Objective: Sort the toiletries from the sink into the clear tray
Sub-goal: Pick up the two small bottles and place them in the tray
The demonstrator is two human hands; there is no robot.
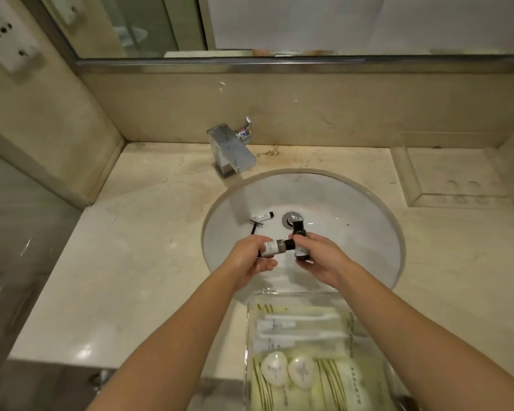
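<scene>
Reaching forward over the white sink basin (353,203), both bare forearms converge above its near half. The left hand (251,258) is turned palm up, fingers curled around a small dark bottle (275,247) that lies nearly level, its long axis running left to right and its black cap toward the other hand. The right hand (319,259) grips a second dark bottle (301,243) held close to upright, cap pointing away toward the drain (290,218). The two bottles meet at the first one's cap. Farther left in the basin lie a small white tube (261,217), its dark cap to the right, and a razor (255,225). The clear tray (250,310), on the counter's near edge below the wrists, holds toothbrushes, tubes and wrapped round soaps.
</scene>
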